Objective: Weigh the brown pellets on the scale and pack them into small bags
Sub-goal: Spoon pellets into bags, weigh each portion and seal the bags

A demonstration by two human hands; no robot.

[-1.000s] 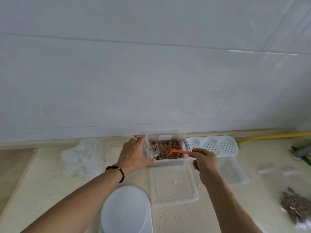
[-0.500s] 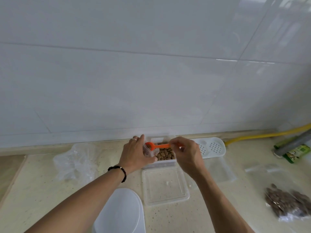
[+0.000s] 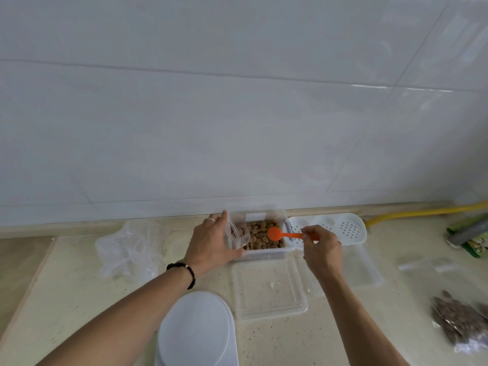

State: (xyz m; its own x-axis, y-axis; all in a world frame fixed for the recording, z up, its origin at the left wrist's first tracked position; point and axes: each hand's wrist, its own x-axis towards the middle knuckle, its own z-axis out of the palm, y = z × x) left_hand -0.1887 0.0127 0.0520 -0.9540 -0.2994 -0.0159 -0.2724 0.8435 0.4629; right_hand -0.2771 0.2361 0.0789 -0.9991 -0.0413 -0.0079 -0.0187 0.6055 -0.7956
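A clear plastic box (image 3: 264,253) of brown pellets (image 3: 260,235) stands by the wall. My left hand (image 3: 211,244) holds a small clear bag (image 3: 235,233) open at the box's left end, with some pellets inside it. My right hand (image 3: 320,249) pinches the handle of an orange spoon (image 3: 280,234), whose bowl hovers over the pellets in the box. The white round scale (image 3: 195,331) sits at the near edge, nothing on it. A filled bag of pellets (image 3: 459,323) lies at the far right.
The box's clear lid (image 3: 269,289) lies just in front of it. A white perforated tray (image 3: 335,228) sits right of the box, crumpled clear plastic (image 3: 126,249) to the left. Empty small bags (image 3: 422,266), a yellow hose (image 3: 412,213) and a green packet (image 3: 472,239) are at the right.
The spoon went from the box to the bag's mouth half a second ago and is now back over the pellets. My left hand has kept hold of the bag.
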